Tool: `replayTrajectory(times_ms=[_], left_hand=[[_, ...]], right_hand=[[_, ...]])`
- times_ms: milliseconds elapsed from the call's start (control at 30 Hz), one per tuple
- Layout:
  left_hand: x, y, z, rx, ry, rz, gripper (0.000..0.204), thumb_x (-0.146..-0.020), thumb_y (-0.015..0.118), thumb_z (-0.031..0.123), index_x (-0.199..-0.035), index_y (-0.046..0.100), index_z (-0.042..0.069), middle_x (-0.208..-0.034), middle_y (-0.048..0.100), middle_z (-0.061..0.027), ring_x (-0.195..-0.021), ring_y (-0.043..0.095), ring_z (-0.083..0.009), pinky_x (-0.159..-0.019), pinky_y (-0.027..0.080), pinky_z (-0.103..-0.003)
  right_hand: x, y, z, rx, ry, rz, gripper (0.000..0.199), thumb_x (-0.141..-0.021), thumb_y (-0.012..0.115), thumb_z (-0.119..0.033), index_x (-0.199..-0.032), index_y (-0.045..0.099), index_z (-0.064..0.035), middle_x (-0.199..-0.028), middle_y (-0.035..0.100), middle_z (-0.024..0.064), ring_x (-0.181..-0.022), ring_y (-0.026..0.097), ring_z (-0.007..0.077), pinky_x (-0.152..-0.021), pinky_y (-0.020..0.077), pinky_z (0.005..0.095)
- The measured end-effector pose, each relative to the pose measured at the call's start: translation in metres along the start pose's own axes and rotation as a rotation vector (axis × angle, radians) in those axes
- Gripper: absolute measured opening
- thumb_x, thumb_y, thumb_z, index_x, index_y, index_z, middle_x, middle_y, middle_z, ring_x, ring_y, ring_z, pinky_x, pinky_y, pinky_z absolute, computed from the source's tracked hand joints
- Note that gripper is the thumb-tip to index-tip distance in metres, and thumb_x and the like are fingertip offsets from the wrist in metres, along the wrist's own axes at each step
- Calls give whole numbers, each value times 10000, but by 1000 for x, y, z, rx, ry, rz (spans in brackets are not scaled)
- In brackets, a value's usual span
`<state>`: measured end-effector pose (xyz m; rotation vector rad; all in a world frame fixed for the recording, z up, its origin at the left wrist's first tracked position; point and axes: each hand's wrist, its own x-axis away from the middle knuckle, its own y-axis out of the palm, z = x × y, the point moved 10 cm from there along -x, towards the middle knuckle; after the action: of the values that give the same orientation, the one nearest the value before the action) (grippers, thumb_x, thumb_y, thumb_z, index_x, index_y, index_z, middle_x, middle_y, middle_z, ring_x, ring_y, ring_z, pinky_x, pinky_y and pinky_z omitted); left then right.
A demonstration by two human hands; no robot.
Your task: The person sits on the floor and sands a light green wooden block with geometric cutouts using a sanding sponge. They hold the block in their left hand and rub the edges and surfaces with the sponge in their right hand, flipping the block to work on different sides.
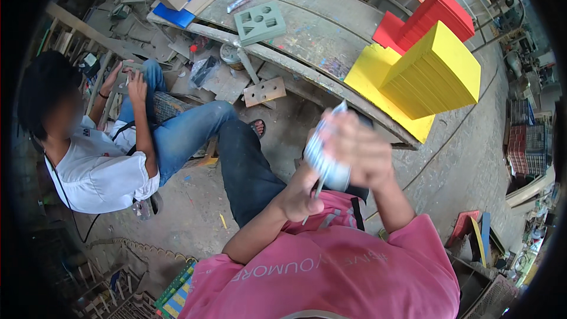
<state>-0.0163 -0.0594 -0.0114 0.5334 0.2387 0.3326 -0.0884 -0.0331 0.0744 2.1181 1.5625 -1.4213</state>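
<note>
In front of my pink shirt, my left hand [300, 194] is closed round the lower end of a thin, pale blue-white piece [319, 152], tilted and seen nearly edge-on. Motion streaks hide its exact kind. My right hand [361, 152] lies against the upper part of this piece, its fingers smeared by motion. Whether it grips the piece or something else against it cannot be made out. Below the right hand shows a rounded whitish part [337, 178], also blurred.
Ahead stands a long worn bench [319, 38] with yellow boards [434, 77], red boards [434, 23] and a grey-green board with cut-out shapes [258, 23]. At left sits a co-worker [103, 171] handling a small piece. A wooden block with holes [264, 91] is below the bench.
</note>
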Motion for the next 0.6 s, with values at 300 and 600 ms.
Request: replayTrajectory(times_ms=[300, 600], left_hand=[[5, 3, -3, -5, 65, -23, 1101, -802, 564, 700, -1513, 149, -31, -1451, 283, -131, -1358, 288, -201, -1148, 197, -381], [9, -6, -18, 208, -80, 30, 1212, -696, 732, 652, -1540, 120, 35, -1536, 224, -97, -1449, 183, -217, -1173, 145, -395]], right_hand=[[8, -7, -2, -10, -42, 42, 302, -861, 462, 21, -1046, 698, 57, -1134, 686, 183, -1164, 605, 399, -1047, 407, 488], [6, -7, 4, 54, -26, 13, 288, -823, 514, 20, -1036, 707, 38, -1126, 691, 177, -1173, 596, 416, -1052, 400, 490]])
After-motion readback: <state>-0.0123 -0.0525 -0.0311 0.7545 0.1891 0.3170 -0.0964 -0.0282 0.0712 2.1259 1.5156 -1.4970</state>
